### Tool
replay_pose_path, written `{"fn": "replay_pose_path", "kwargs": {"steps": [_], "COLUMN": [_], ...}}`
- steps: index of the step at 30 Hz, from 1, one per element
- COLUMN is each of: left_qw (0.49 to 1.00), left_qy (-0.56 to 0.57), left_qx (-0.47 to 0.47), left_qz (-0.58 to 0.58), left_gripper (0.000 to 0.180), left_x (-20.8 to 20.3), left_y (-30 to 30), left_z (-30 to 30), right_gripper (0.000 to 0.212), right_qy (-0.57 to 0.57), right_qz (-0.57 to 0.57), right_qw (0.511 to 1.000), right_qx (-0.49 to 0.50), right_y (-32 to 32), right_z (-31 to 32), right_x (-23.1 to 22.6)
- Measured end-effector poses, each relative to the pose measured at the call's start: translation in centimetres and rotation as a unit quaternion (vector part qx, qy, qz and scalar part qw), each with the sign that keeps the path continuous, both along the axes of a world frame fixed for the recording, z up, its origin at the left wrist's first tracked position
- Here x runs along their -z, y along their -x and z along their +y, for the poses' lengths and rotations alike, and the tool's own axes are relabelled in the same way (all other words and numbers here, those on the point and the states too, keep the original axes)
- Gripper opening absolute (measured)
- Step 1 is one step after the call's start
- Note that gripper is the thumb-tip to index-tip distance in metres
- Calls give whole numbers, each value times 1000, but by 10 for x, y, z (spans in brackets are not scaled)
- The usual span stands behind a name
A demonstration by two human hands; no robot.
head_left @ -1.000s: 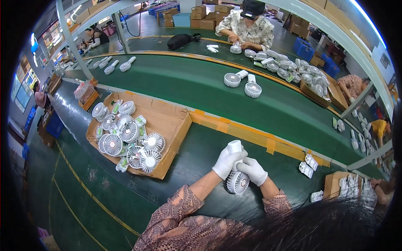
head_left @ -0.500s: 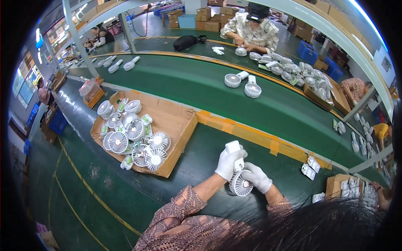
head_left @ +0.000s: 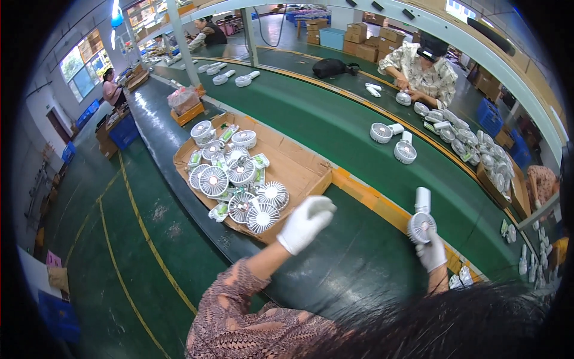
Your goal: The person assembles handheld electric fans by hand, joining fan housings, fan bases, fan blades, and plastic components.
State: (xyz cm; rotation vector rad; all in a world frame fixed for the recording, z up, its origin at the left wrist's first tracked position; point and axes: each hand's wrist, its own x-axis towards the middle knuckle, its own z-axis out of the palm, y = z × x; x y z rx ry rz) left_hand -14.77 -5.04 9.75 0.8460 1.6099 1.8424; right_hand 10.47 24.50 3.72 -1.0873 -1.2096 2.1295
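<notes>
Now seen from above, with the cardboard tray (head_left: 299, 161) taken as landmark. Left hand (head_left: 305, 222), in white glove, stretched toward near right corner of tray, fingers loosely together and holding nothing. Closest to that hand: a white fan (head_left: 262, 218) lying face up at near edge of tray, just left of the fingertips, not yet touched. Right hand (head_left: 431, 252), also gloved, well to the right of tray, closed around a second fan (head_left: 420, 221). Round grille of this held fan faced the camera, handle pointed up and away, so long axis ran away from the body, toward the belt (head_left: 335, 119) beyond tray. Left hand clearly nearer to tray; right one far from it.

Inside tray, many more round white fans in a cluster, with small flat packets (head_left: 229, 133), clear with green print, lying between them. Print too small to read. Beyond tray on belt, two loose fans (head_left: 391, 140). Left of tray, an orange box (head_left: 186, 112) with a pink bag on top. Far behind, brown cartons (head_left: 365, 39) and blue crates (head_left: 489, 119).
</notes>
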Motion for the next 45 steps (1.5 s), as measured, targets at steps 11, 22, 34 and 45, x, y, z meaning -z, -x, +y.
{"fn": "replay_pose_path", "kwargs": {"steps": [11, 22, 34, 45], "left_qw": [623, 759, 942, 893], "left_qy": [467, 322, -92, -170], "left_qx": [-483, -468, -75, 285], "left_qz": [401, 317, 313, 305], "left_gripper": [67, 78, 67, 64], "left_x": [6, 18, -85, -65], "left_y": [192, 159, 35, -45], "left_z": [-136, -138, -42, 37], "right_gripper": [65, 40, 30, 89], "right_qy": [-103, -229, -406, 135], "right_qz": [52, -78, -117, 335], "right_qw": [975, 965, 906, 854], "right_qx": [187, 103, -9, -375], "right_y": [3, -2, 14, 15], "right_z": [161, 69, -73, -180], "right_x": [72, 36, -48, -65]}}
